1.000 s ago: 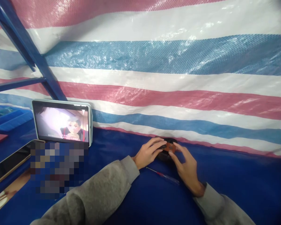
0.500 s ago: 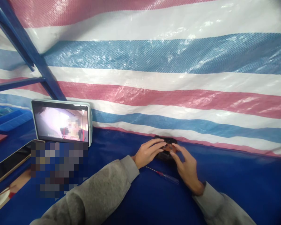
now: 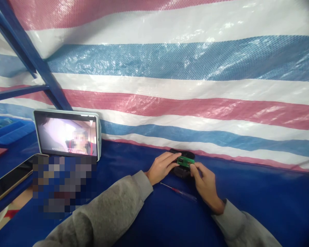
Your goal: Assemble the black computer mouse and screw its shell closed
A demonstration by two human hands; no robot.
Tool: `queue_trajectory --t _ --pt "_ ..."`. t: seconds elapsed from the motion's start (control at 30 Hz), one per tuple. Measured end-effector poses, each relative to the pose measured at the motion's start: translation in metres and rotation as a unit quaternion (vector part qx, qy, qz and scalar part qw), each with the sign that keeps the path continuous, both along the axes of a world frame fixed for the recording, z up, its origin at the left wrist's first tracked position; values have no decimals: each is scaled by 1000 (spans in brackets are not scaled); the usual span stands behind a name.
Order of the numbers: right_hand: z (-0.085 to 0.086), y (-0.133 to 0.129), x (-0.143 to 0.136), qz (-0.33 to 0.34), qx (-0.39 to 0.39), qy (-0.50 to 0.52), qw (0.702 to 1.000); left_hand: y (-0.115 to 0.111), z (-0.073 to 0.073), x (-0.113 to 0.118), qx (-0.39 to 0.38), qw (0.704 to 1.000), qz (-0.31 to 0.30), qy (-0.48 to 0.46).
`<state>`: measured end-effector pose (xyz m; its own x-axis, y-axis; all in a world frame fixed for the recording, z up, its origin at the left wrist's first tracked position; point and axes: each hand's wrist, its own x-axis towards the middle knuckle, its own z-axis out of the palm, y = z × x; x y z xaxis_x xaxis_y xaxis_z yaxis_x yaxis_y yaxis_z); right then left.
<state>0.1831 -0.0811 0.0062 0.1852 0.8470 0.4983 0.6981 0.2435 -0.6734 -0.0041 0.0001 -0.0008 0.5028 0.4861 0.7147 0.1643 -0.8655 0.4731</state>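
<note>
A small green circuit board (image 3: 185, 161) is held between my two hands, above a black plastic casing (image 3: 181, 171) on the blue surface. My left hand (image 3: 162, 167) grips the board's left end with its fingertips. At the right end, my right hand (image 3: 204, 181) pinches the board between thumb and fingers. Just below the casing lies a thin screwdriver (image 3: 181, 192) with a clear handle and a red collar, touched by neither hand.
On the left a tablet (image 3: 68, 135) stands upright, playing a video. A phone (image 3: 12, 178) lies in front of it, beside a pixelated patch. Behind are a blue divided tray (image 3: 11, 132) and a blue metal frame (image 3: 28, 51). Striped sheeting (image 3: 170, 61) hangs along the back.
The brown-orange face between my hands has given way to a green one. My right fingers have closed in on the board's right end. My left hand has barely moved.
</note>
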Motion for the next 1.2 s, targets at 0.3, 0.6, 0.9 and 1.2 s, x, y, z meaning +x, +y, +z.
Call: queue_trajectory --t 0.3,0.6,0.9,1.2 --pt "-9 3 -1 -3 44 42 998 4 1 1 23 999 17 -25" --pt "-8 4 -2 -9 69 13 997 4 -2 0 0 999 13 -30" --pt "-5 4 -4 -22 75 12 997 6 -2 0 -6 1000 -3 -22" --pt "-5 2 -4 -19 69 18 997 6 -3 1 1 1000 7 -24"
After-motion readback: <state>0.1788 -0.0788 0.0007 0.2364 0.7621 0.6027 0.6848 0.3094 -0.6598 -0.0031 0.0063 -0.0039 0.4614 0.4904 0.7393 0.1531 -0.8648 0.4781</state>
